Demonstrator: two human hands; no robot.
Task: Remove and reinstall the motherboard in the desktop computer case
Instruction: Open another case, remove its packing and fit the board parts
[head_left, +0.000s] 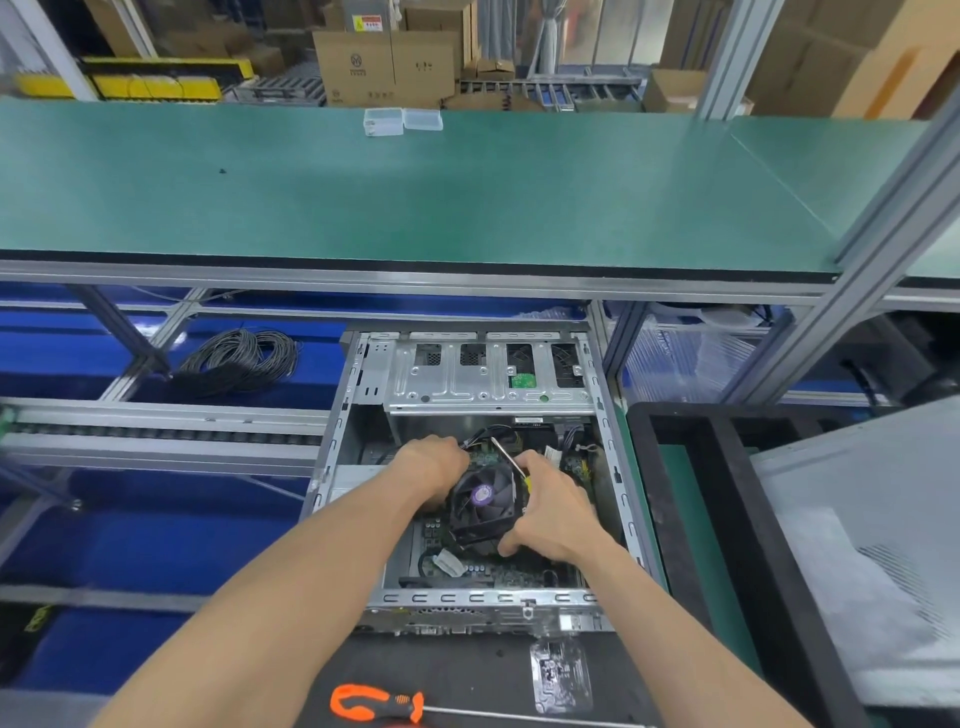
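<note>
The open desktop computer case (613, 467) lies on its side on a dark mat on the counter (467, 670), its motherboard (483, 571) seated flat inside beneath a silver drive cage (483, 384). Both hands reach into the case around the black cooler fan (483, 499). The left hand (428, 462) curls against the fan's left edge with its fingertips hidden behind it, so whether it grips the fan cannot be told. The right hand (550, 512) curls against the fan's right side and holds a small screwdriver (511, 460), its shaft angled up and to the left over the board. An orange-and-black screwdriver (379, 702) lies on the mat near the front edge, and a clear plastic bag (561, 675) lies just right of it. A green shelf (415, 197) spans above, carrying 2 clear plastic boxes (402, 120). A coil of black cable (241, 361) rests on blue bins at left. Cardboard boxes (384, 67) are stacked in the background.
</note>
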